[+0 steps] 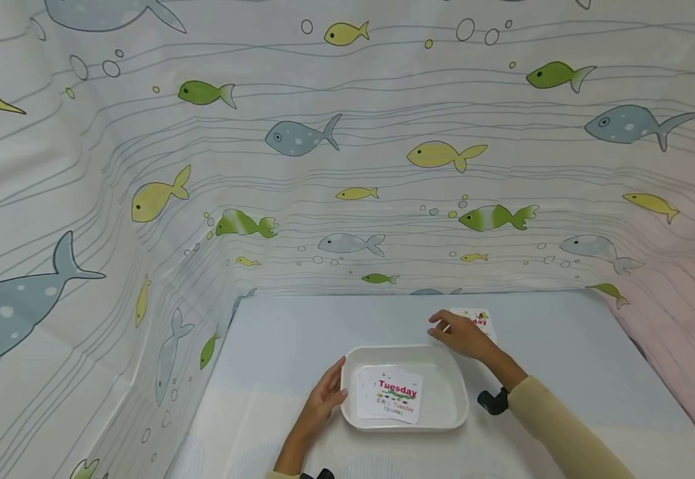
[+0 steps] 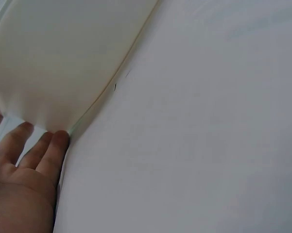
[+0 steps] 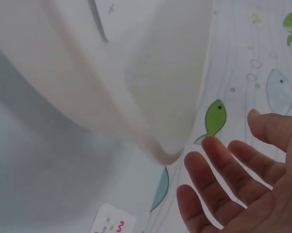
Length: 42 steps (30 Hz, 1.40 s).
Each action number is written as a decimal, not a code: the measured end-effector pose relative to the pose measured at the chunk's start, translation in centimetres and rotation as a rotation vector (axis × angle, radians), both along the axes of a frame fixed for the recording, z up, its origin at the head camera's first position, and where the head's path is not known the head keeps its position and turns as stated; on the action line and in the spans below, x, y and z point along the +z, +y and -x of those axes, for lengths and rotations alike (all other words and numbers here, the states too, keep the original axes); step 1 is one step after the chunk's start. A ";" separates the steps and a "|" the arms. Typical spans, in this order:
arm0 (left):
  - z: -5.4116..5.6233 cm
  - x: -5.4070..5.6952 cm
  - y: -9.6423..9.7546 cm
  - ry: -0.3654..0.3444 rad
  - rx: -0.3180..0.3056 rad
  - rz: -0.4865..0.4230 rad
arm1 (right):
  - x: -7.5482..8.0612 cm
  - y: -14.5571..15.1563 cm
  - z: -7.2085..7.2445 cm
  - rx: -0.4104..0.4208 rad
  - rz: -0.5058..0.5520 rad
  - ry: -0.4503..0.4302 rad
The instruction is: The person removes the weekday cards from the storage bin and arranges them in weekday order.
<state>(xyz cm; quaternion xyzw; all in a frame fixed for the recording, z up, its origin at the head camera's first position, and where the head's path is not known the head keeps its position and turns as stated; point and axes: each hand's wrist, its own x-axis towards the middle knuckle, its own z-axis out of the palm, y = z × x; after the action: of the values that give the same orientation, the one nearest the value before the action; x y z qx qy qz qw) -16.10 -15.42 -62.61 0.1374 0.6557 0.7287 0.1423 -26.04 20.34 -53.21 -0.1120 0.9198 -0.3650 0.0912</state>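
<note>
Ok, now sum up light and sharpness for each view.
Head: bright, large print on the Tuesday card sharp enough to read; left wrist: dim, the white tray softly shaded; right wrist: a broad, soft-edged shadow on the table surface beside the tray.

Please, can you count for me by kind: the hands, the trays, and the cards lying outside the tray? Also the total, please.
Hands: 2 (left hand, right hand)
Trays: 1 (white tray)
Cards outside the tray: 1 (card on the table, partly hidden)
Total: 4
</note>
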 end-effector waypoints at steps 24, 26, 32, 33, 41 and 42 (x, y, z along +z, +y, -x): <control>0.0 0.0 0.0 0.004 0.006 -0.009 | 0.9 -4.4 -1.8 0.298 0.159 -0.089; 0.0 0.0 0.0 0.008 0.006 -0.007 | 0.8 -4.6 -1.8 0.312 0.142 -0.095; 0.0 -0.1 0.1 0.019 0.006 -0.003 | 0.1 -5.0 -1.8 0.342 0.079 -0.064; 0.0 -0.1 0.1 0.020 0.005 -0.002 | 0.0 -5.0 -1.7 0.347 0.072 -0.052; 0.1 0.0 0.1 0.013 0.002 -0.005 | -0.9 -5.6 -1.7 0.387 0.065 0.007; 0.1 -0.1 0.1 0.011 0.003 -0.005 | -1.0 -5.7 -1.6 0.388 0.064 0.009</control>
<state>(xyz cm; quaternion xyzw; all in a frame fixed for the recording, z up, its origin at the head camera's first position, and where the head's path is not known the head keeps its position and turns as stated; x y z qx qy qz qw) -16.23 -15.37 -62.66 0.1410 0.6549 0.7297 0.1372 -24.42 14.69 -54.17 -0.2918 0.8693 -0.3689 0.1520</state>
